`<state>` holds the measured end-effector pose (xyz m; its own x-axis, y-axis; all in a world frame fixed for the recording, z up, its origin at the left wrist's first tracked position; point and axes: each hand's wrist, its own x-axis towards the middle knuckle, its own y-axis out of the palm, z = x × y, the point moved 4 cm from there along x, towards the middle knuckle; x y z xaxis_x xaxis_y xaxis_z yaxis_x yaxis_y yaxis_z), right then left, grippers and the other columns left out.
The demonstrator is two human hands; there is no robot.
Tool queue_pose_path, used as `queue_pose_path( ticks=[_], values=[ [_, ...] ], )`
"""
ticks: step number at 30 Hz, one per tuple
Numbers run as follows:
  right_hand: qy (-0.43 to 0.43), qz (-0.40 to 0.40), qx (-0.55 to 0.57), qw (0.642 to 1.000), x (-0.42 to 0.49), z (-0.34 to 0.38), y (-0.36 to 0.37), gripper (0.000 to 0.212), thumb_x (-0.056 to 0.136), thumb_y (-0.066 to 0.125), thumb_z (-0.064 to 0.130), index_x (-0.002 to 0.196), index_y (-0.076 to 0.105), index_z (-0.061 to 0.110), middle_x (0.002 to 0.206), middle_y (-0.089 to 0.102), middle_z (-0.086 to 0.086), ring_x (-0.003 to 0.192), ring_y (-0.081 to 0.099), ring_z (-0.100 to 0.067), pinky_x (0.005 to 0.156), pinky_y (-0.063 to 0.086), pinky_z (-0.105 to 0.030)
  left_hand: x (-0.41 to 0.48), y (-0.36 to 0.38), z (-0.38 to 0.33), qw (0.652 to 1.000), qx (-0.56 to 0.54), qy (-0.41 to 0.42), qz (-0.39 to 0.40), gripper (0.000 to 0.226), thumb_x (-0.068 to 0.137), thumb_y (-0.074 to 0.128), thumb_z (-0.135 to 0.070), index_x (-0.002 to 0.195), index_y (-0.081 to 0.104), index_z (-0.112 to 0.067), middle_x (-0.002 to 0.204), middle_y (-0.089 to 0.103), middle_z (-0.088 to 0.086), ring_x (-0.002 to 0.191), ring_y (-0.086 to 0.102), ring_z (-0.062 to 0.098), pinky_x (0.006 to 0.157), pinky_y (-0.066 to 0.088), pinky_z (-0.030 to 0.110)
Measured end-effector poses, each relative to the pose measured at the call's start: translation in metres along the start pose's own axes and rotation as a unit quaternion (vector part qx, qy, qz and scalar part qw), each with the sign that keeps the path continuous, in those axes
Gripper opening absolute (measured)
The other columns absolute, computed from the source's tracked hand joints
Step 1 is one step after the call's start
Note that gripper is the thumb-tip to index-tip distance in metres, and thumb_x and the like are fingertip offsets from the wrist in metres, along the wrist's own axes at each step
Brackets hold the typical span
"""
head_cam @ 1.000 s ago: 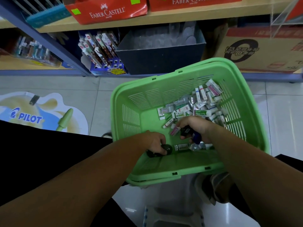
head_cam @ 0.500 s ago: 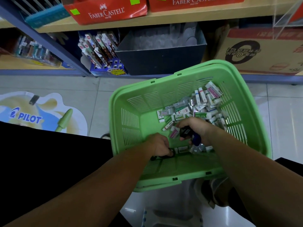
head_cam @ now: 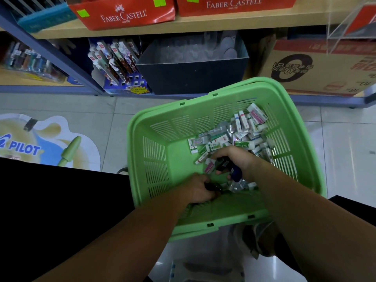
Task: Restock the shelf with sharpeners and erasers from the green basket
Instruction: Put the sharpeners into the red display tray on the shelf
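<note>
Well out beyond my left knuckles lies the Pilot floor sticker (head_cam: pixel 30 147); no part in this job. The green basket (head_cam: pixel 156 159) sits close under both wrists, tipped so its open mouth faces me; I judge that keeps the small stock within easy reach. My left hand (head_cam: pixel 200 190) is down in the near corner; fingers curled round a dark round sharpener (head_cam: pixel 213 187), gripping it low against the basket floor; I take it for a sharpener by shape alone. Just past those fingertips a pink-labelled eraser (head_cam: pixel 209 167) lies loose, between my two hands. My right hand (head_cam: pixel 234 159) is closed too; fingers wrapped over a blue sharpener (head_cam: pixel 236 174) with a black piece beside it in the same grip; likely I am gathering several so one trip to the shelf carries more. Beyond the right fingertips the erasers (head_cam: pixel 244 135) are heaped in the far right corner, untouched by either hand. The shelf (head_cam: pixel 264 22) stands well beyond and above all ten fingers, so nothing is restocked from this handful yet; next I must lift both fists clear of the rim without spilling. Far off my right knuckles, a cardboard box (head_cam: pixel 317 68) on the bottom tier.
</note>
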<state>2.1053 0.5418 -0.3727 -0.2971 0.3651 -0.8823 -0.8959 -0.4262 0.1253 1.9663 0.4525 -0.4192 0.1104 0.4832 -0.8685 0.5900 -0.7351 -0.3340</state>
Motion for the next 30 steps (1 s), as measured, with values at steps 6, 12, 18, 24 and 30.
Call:
queue_pose_path(
  ticks=[6, 12, 18, 24, 30],
  values=[
    [-0.018, 0.021, 0.032, 0.999, -0.004, 0.009, -0.001, 0.035, 0.097, 0.066, 0.022, 0.124, 0.065, -0.001, 0.11, 0.077, -0.021, 0.086, 0.074, -0.028, 0.049, 0.048, -0.026, -0.004, -0.015, -0.008, 0.995, 0.087, 0.04, 0.027, 0.031, 0.092, 0.071, -0.045, 0.118, 0.067, -0.026, 0.118, 0.066, 0.001, 0.102, 0.062, 0.019, 0.092, 0.052, 0.035],
    [-0.055, -0.011, 0.017, 0.998, -0.028, 0.043, 0.002, 0.024, 0.098, 0.065, 0.019, 0.112, 0.063, -0.001, 0.094, 0.076, -0.022, 0.066, 0.071, -0.025, 0.043, 0.047, -0.025, -0.036, -0.031, -0.017, 0.978, 0.179, 0.031, 0.098, 0.042, 0.098, 0.066, -0.036, 0.136, 0.063, -0.02, 0.127, 0.063, 0.008, 0.106, 0.064, 0.026, 0.088, 0.055, 0.038],
    [-0.082, -0.049, -0.08, 0.992, -0.057, 0.063, 0.006, 0.025, 0.097, 0.067, 0.02, 0.114, 0.065, 0.002, 0.11, 0.074, -0.027, 0.074, 0.077, -0.03, 0.053, 0.049, -0.028, -0.055, -0.035, -0.02, 0.993, 0.095, 0.07, 0.02, 0.035, 0.097, 0.068, -0.032, 0.131, 0.069, -0.025, 0.133, 0.065, 0.007, 0.11, 0.066, 0.027, 0.099, 0.056, 0.043],
    [-0.063, -0.072, -0.2, 0.975, -0.1, 0.086, 0.009, 0.034, 0.087, 0.076, 0.021, 0.116, 0.07, 0.003, 0.11, 0.074, -0.024, 0.091, 0.074, -0.038, 0.078, 0.061, -0.045, -0.095, -0.106, -0.039, 0.996, -0.05, 0.075, -0.003, 0.031, 0.098, 0.069, -0.037, 0.129, 0.067, -0.036, 0.121, 0.069, 0.008, 0.1, 0.068, 0.024, 0.085, 0.06, 0.039],
    [-0.135, -0.045, -0.303, 0.942, -0.162, 0.132, 0.024, 0.019, 0.092, 0.079, 0.029, 0.11, 0.075, 0.031, 0.122, 0.07, 0.002, 0.116, 0.062, -0.021, 0.105, 0.049, -0.043, -0.157, -0.164, -0.062, 0.979, -0.154, 0.125, -0.044, 0.029, 0.097, 0.071, -0.029, 0.126, 0.068, -0.032, 0.091, 0.07, 0.001, 0.077, 0.063, 0.018, 0.065, 0.052, 0.034]
  ],
)
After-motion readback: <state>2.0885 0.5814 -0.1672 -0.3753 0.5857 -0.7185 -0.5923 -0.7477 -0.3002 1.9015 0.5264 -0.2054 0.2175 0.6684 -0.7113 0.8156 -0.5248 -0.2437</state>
